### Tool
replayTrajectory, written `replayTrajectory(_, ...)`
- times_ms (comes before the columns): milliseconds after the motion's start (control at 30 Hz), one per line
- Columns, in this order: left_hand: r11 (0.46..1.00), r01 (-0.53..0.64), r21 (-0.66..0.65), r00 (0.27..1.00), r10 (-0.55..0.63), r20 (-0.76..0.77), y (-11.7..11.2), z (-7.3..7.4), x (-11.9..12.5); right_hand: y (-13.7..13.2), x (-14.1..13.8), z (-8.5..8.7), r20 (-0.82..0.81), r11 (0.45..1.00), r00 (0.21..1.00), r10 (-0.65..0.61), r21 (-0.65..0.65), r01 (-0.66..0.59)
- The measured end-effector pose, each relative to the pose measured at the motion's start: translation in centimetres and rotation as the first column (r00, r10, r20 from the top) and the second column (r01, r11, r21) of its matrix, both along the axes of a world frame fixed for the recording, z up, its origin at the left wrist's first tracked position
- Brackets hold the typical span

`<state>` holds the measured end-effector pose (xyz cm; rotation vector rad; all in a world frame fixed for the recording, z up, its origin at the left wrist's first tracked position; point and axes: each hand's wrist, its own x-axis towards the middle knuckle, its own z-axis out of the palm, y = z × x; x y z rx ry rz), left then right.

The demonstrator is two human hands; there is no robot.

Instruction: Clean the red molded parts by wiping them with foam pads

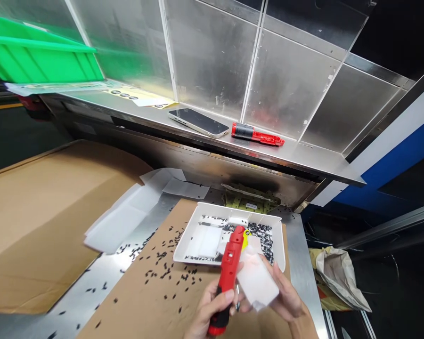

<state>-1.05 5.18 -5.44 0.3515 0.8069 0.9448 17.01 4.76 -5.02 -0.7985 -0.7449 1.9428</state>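
My left hand point(208, 306) is closed around the black lower end of a long red and black handheld tool point(230, 256), shaped like a slim work light. My right hand point(289, 299) grips a white, slightly see-through foam sleeve point(257, 278) just beside it. A small shiny metal part shows between the hands, too little of it to name. Behind them lies a shallow white tray point(283, 245) with many small black pieces point(263, 240), white pads point(210, 240) and a yellow tag point(246, 238). The tool's upper end overlaps the tray's front wall.
Loose black bits lie scattered over the cardboard sheet point(151, 301) and metal bench point(81, 294). White foam sheets point(118, 221) lie left. On the shelf are a phone point(199, 121), another red and black tool point(256, 134) and a green bin point(45, 59). A sack point(339, 278) stands right.
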Motion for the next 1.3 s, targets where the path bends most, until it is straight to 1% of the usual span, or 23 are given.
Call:
replayTrajectory(100, 0.999, 0.011, 0.048, 1.0, -0.01, -0.014, -0.1, 0.4, 0.3, -0.3, -0.5, 0.1, -0.016, 1.0, 1.0, -0.002, -0.013, 0.002)
replayTrajectory(167, 0.995, 0.063, 0.074, 0.998, -0.062, -0.015, 0.0, 0.8, 0.3, -0.2, -0.7, 0.0, -0.031, 0.999, 0.999, 0.024, -0.022, -0.025)
replayTrajectory(233, 0.989, 0.113, 0.1, 0.994, -0.112, -0.017, 0.1, 1.2, 0.2, -0.2, -0.7, -0.1, -0.061, 0.999, 0.998, 0.02, -0.03, -0.021)
replayTrajectory(267, 0.988, 0.113, 0.103, 0.994, -0.112, -0.017, 0.2, 1.3, 0.1, -0.3, -0.6, -0.1, -0.075, 0.999, 0.997, 0.002, -0.036, -0.005)
replayTrajectory(333, 0.995, 0.077, 0.058, 0.997, -0.077, -0.013, 0.2, 1.4, -0.1, -0.6, -0.2, 0.0, -0.062, 0.998, 0.996, -0.057, -0.043, 0.054)
replayTrajectory(400, 0.998, 0.05, -0.022, 0.999, -0.05, 0.009, 0.0, 1.3, -0.4, -1.1, 0.2, 0.4, 0.041, 0.989, 0.988, -0.149, 0.01, 0.148)
replayTrajectory(467, 0.993, 0.083, -0.08, 0.995, -0.079, 0.055, -0.3, 1.3, -0.4, -1.8, 0.3, 0.9, 0.237, 0.968, 0.941, -0.242, 0.129, 0.216)
replayTrajectory(533, 0.986, 0.143, -0.087, 0.986, -0.134, 0.1, -0.7, 1.4, -0.2, -2.2, 0.0, 1.6, 0.464, 0.94, 0.83, -0.31, 0.282, 0.193)
replayTrajectory(567, 0.982, 0.168, -0.082, 0.981, -0.159, 0.111, -0.9, 1.5, 0.0, -2.3, -0.2, 1.9, 0.565, 0.922, 0.75, -0.343, 0.355, 0.154)
replayTrajectory(633, 0.974, 0.215, -0.067, 0.971, -0.206, 0.12, -1.2, 1.8, 0.5, -1.9, -0.6, 2.4, 0.701, 0.869, 0.561, -0.439, 0.491, 0.066)
replayTrajectory(700, 0.967, 0.246, -0.067, 0.963, -0.236, 0.129, -1.5, 2.2, 0.8, -1.2, -0.7, 2.6, 0.734, 0.788, 0.389, -0.556, 0.615, -0.035)
replayTrajectory(767, 0.967, 0.24, -0.082, 0.965, -0.228, 0.131, -1.6, 2.6, 0.9, -0.6, -0.6, 2.5, 0.703, 0.693, 0.265, -0.66, 0.706, -0.148)
replayTrajectory(800, 0.971, 0.221, -0.095, 0.97, -0.209, 0.124, -1.7, 2.7, 0.8, -0.5, -0.6, 2.3, 0.683, 0.649, 0.225, -0.695, 0.731, -0.211)
replayTrajectory(867, 0.98, 0.161, -0.117, 0.984, -0.151, 0.09, -1.8, 2.9, 0.6, -1.0, -0.6, 1.8, 0.64, 0.569, 0.19, -0.744, 0.757, -0.32)
replayTrajectory(900, 0.983, 0.137, -0.125, 0.989, -0.13, 0.069, -1.9, 3.0, 0.5, -1.3, -0.6, 1.6, 0.621, 0.533, 0.198, -0.758, 0.766, -0.36)
replayTrajectory(967, 0.986, 0.11, -0.126, 0.994, -0.107, 0.027, -2.1, 3.2, 0.5, -1.9, -0.5, 1.3, 0.596, 0.465, 0.239, -0.767, 0.772, -0.433)
replayTrajectory(1000, 0.988, 0.103, -0.118, 0.995, -0.102, 0.012, -2.1, 3.3, 0.6, -2.0, -0.4, 1.4, 0.589, 0.445, 0.245, -0.77, 0.771, -0.455)
replayTrajectory(1033, 0.99, 0.1, -0.104, 0.995, -0.1, 0.002, -2.2, 3.5, 0.8, -1.9, -0.3, 1.5, 0.589, 0.443, 0.234, -0.773, 0.766, -0.465)
replayTrajectory(1067, 0.991, 0.099, -0.088, 0.995, -0.1, -0.002, -2.1, 3.6, 0.9, -1.7, -0.2, 1.7, 0.593, 0.457, 0.207, -0.778, 0.761, -0.46)
replayTrajectory(1133, 0.992, 0.098, -0.073, 0.995, -0.099, 0.0, -2.1, 3.8, 1.2, -1.2, -0.3, 1.9, 0.608, 0.508, 0.161, -0.777, 0.758, -0.409)
replayTrajectory(1167, 0.991, 0.101, -0.083, 0.995, -0.101, 0.006, -2.1, 3.7, 1.2, -1.2, -0.5, 1.7, 0.613, 0.533, 0.156, -0.775, 0.766, -0.361)
replayTrajectory(1233, 0.986, 0.111, -0.123, 0.994, -0.108, 0.034, -2.3, 3.0, 1.1, -1.7, -1.3, 0.7, 0.612, 0.568, 0.186, -0.769, 0.787, -0.24)
replayTrajectory(1300, 0.978, 0.151, -0.144, 0.985, -0.137, 0.1, -2.8, 1.4, 1.0, -3.3, -1.9, -1.4, 0.596, 0.598, 0.221, -0.772, 0.799, -0.066)
